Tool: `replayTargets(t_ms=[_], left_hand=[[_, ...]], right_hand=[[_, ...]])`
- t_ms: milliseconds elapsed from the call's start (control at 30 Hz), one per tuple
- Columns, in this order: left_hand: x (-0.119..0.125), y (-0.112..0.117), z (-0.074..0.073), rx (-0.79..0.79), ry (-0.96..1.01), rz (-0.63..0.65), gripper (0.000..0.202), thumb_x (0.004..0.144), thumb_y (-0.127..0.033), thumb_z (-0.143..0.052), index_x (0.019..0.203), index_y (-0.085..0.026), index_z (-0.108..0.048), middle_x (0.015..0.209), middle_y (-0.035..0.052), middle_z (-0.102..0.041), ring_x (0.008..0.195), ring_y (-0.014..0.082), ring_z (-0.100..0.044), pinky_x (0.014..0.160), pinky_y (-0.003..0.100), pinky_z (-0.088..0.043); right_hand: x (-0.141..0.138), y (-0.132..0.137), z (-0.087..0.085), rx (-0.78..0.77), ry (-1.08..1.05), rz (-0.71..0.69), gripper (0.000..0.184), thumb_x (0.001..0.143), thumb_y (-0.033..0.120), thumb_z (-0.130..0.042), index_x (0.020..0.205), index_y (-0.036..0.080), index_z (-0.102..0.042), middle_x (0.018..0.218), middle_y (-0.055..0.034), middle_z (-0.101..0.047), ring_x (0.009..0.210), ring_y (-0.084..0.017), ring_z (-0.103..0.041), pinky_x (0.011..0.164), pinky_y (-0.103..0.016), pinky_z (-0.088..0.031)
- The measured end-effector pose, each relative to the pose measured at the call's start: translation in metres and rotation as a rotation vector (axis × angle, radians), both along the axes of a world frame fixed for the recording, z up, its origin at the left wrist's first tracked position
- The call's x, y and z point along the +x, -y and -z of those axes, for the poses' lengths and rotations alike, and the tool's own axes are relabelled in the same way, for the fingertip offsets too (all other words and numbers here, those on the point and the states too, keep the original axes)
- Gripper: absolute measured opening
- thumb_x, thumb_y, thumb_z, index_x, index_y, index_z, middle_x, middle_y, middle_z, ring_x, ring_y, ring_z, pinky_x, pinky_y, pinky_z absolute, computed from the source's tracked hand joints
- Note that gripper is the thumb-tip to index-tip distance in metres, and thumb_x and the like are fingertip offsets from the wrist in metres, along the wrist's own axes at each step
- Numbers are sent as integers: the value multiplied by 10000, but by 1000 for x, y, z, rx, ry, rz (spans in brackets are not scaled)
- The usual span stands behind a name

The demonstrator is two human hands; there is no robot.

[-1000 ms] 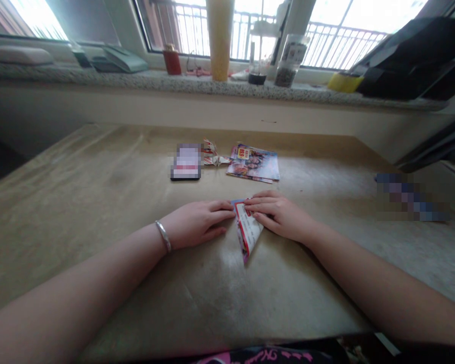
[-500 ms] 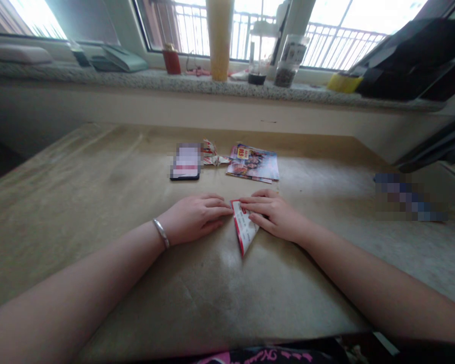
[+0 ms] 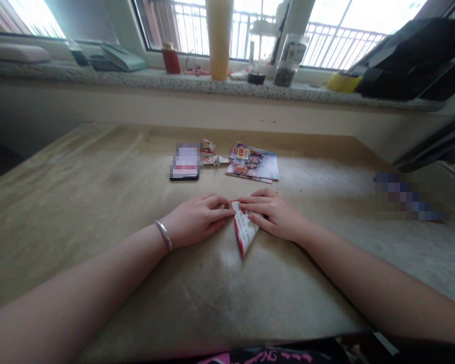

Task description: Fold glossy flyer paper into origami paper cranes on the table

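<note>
A folded paper triangle (image 3: 243, 233), white with printed text and a red edge, lies on the table with its tip towards me. My right hand (image 3: 270, 212) rests flat on its upper right part, fingers stretched out, and covers that corner. From the other side my left hand (image 3: 200, 217), with a silver bangle at the wrist, touches the paper's upper left edge with a fingertip. Its index finger points out while the other fingers are slightly bent. Neither hand grips the paper.
Behind the hands lie a phone (image 3: 185, 163) with a blurred screen, some folded paper pieces (image 3: 212, 156) and a stack of colourful leaflets (image 3: 255, 164). A blurred flat item (image 3: 409, 197) lies at the right. Bottles and jars stand on the windowsill (image 3: 197, 85).
My left hand has shifted slightly right, and its index finger now reaches onto the paper's left edge. My right hand and the paper have stayed nearly still.
</note>
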State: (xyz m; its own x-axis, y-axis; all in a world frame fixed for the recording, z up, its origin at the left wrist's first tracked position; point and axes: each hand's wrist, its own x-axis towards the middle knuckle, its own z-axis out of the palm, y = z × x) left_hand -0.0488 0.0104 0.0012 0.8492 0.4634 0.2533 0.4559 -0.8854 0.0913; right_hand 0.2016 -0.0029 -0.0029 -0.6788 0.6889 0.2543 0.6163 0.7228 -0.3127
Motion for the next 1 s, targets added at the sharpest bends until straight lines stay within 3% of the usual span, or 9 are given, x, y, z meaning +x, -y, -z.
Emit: replayTargets(t_ms=[400, 567, 800, 1000], left_hand=[[3, 0, 1, -45, 35, -20, 299, 915, -231, -452, 1152, -214, -634, 1149, 82, -619, 1036, 204, -571, 912, 370, -497], [8, 5, 0, -40, 19, -33, 283, 928, -249, -436, 1128, -198, -629, 1220, 70, -607, 1122, 204, -558, 974, 369, -478], [14, 13, -2, -28, -57, -38, 337, 912, -268, -467, 1226, -172, -543, 1254, 110, -565, 1168, 238, -533, 984, 393, -474], [16, 14, -3, -29, -39, -44, 306, 920, -262, -436, 1179, -168, -570, 1207, 128, -568, 1121, 236, -555, 953, 401, -490]], right_hand=[[-1, 0, -1, 10, 0, -4, 347, 926, 304, -462, 1233, 251, -615, 1257, -31, -622, 1110, -224, -524, 974, -423, -417], [-1, 0, -1, 28, 15, -3, 353, 916, 296, -479, 1244, 259, -605, 1250, -33, -624, 1113, -232, -516, 974, -431, -416], [0, 1, 2, 64, 24, 29, 337, 903, 334, -494, 1178, 211, -646, 1182, -100, -620, 1099, -239, -517, 968, -428, -418], [0, 0, 2, 62, 15, 33, 340, 869, 358, -548, 1155, 206, -652, 1177, -102, -616, 1092, -246, -520, 965, -437, -422]])
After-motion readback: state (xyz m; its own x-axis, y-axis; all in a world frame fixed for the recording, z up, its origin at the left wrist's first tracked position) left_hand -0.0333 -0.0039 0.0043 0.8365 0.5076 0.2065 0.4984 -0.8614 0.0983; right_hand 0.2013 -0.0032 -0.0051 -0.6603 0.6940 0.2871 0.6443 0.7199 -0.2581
